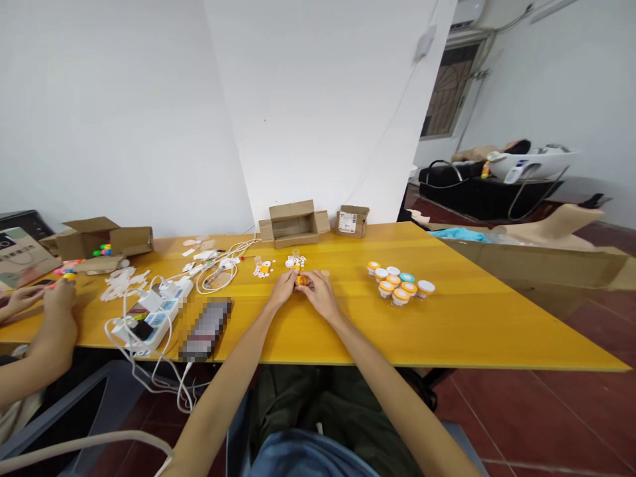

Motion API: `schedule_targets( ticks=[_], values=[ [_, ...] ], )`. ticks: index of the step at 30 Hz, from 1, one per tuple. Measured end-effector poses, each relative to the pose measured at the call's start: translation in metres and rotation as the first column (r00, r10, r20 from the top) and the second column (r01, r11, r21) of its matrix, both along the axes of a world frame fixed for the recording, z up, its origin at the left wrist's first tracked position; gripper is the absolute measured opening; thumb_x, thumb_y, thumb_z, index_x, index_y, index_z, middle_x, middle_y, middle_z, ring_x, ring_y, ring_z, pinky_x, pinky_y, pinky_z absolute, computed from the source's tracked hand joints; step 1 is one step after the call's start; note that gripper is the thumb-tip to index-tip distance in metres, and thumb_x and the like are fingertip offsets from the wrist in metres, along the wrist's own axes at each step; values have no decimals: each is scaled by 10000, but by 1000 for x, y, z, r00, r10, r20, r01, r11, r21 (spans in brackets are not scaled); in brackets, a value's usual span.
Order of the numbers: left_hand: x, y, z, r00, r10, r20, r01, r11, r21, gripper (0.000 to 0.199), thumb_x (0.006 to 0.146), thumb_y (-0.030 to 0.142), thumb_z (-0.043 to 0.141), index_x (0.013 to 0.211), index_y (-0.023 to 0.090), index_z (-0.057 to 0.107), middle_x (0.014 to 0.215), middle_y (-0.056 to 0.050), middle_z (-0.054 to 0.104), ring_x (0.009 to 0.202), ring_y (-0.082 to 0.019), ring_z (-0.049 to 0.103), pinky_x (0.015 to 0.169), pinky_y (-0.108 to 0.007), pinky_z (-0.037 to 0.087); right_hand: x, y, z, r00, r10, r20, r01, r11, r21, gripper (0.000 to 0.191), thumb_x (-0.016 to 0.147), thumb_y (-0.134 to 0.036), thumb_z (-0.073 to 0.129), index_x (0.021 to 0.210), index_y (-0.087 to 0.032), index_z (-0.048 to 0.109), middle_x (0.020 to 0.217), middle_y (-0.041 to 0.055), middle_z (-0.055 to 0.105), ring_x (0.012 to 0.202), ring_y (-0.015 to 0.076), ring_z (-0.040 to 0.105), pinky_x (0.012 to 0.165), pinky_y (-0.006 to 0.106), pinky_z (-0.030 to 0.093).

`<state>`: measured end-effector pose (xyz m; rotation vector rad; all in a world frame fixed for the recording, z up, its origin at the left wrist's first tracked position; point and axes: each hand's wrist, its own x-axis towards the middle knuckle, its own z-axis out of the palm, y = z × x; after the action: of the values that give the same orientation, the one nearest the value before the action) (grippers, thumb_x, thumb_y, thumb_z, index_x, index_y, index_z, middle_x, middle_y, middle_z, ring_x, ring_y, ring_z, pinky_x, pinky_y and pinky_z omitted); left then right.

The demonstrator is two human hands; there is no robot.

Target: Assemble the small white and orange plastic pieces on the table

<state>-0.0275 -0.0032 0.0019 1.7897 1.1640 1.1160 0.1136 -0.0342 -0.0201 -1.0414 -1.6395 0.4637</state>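
My left hand (284,289) and my right hand (318,291) meet over the middle of the yellow table (342,344). Between their fingers is a small orange piece (301,281), which both hands grip. Just beyond the fingers lie small white pieces (297,260) around a clear cup. To the left is another pile of white and orange bits (262,269) with a clear cup. A group of several small jars (393,279) with orange, white and teal lids stands to the right of my right hand.
An open cardboard box (293,228) and a smaller box (352,221) stand by the wall. At left are a phone (206,329), a power strip (166,315) with tangled white cables, another open box (132,240) and another person's hands (58,295).
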Motion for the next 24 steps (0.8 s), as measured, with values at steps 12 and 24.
schedule_targets(
  ticks=[12, 24],
  values=[
    [1, 0, -1, 998, 44, -33, -44, 999, 2, 549, 903, 602, 496, 537, 194, 489, 529, 22, 467, 586, -143, 456, 563, -269, 361, -1, 0, -3, 996, 73, -43, -73, 997, 1, 171, 775, -219, 679, 943, -235, 712, 930, 30, 681, 749, 179, 647, 707, 335, 591],
    [3, -2, 2, 1000, -1, -29, 0, 1000, -15, 489, 896, 563, 523, 578, 193, 548, 574, 10, 540, 639, -165, 510, 631, -284, 416, 1, 0, 0, 997, 44, -60, -47, 997, -57, 181, 760, -206, 692, 937, -225, 720, 908, 30, 673, 712, 171, 630, 667, 312, 570]
  ],
)
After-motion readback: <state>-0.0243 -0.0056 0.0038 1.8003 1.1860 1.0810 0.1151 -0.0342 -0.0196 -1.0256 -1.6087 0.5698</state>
